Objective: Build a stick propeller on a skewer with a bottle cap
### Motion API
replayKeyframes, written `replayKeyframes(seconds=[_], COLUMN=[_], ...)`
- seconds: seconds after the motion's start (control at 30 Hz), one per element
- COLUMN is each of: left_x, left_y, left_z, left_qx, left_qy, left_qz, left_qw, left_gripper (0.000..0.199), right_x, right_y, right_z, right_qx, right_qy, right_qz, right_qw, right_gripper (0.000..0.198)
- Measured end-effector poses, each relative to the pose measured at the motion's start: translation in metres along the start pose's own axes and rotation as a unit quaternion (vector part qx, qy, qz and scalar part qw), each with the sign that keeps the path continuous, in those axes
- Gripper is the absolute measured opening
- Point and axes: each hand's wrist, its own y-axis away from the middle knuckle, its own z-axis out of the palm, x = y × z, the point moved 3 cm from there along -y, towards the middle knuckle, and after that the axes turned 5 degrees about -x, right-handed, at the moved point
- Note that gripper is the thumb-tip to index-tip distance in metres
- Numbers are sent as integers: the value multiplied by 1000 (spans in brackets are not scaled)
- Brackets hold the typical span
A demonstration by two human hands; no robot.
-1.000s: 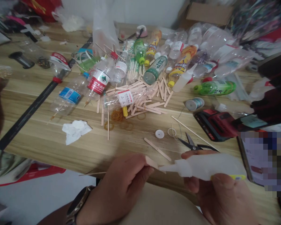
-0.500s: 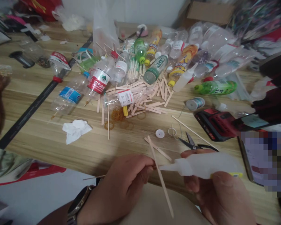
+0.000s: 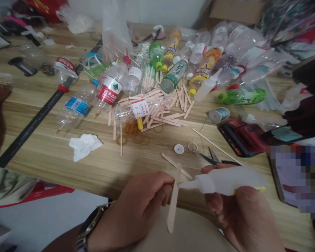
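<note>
Closed left grip (image 3: 136, 204) is holding flat pale wooden stick (image 3: 173, 206) at desk's (image 3: 136, 159) near edge — right grip (image 3: 248, 213) is clasping translucent plastic bottle (image 3: 227, 180).

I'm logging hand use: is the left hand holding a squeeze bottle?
No, the right hand holds the squeeze bottle; the left hand is closed beside a flat wooden stick.

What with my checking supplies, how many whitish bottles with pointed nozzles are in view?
2: one nozzle bottle is in the right hand; a second nozzle bottle lies beside an orange-and-yellow bottle. Others may be hidden.
</note>
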Motion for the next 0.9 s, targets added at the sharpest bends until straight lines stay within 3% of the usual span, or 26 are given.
replayKeyframes(seconds=[0.33,0.53,0.9], left_x=[2,-2,2], left_y=[3,6,0], left_z=[1,3,1], left_qx=[3,8,13], left_qy=[7,3,64], left_qz=[30,41,-20], left_qw=[1000,999,998], left_gripper=[21,23,21], right_x=[0,4,-1], right_y=[2,6,11], right_z=[-1,-9,-4], right_qx=[17,-31,-29], right_qy=[6,11,15], right_qz=[-17,-9,-20], right_qw=[1000,999,999], right_gripper=[24,21,25])
